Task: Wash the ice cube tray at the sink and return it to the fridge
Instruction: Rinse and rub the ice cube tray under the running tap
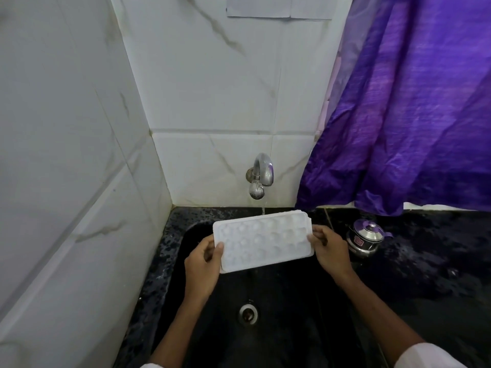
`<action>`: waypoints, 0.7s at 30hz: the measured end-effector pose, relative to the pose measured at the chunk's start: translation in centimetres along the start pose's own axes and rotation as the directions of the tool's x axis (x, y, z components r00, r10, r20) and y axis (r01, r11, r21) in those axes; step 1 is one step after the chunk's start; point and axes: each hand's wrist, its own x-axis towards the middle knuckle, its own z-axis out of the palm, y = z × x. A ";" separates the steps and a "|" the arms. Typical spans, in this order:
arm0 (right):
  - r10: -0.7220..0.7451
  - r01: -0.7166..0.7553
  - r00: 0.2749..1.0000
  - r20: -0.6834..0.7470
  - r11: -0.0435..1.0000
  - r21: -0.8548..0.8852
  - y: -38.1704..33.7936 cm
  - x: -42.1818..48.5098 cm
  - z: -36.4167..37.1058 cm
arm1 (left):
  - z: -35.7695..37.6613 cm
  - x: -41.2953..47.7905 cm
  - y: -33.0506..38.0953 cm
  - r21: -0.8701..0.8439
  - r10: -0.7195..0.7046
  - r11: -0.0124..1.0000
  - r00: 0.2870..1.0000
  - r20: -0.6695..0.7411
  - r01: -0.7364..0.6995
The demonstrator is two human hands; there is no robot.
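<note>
A white ice cube tray [263,240] with several round hollows hangs level over the black sink [279,301]. My left hand [203,266] grips its left end, thumb on top. Its right end is held by my right hand [329,248]. A chrome tap [261,173] on the back wall runs a thin stream of water onto the tray's far edge. The sink drain [249,312] lies below the tray.
A small steel pot with a lid [365,236] stands on the black speckled counter [425,261] right of the sink. A purple curtain [411,115] hangs over the counter at the right. White tiled walls close in at the left and back.
</note>
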 end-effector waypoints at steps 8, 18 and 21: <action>0.060 -0.060 0.998 0.009 0.997 0.043 -0.6 0.5 0.1 | 1.1 -0.4 0.7 -0.329 -0.276 0.899 0.957 0.089 0.290; -0.271 0.310 0.946 0.177 0.918 -0.247 -3.4 1.6 2.4 | 1.8 0.2 1.6 -0.414 -0.397 0.832 0.918 0.017 0.368; -0.388 0.461 0.883 0.265 0.824 -0.328 -4.4 2.5 3.7 | 1.8 0.4 1.8 -0.425 -0.397 0.828 0.918 0.016 0.366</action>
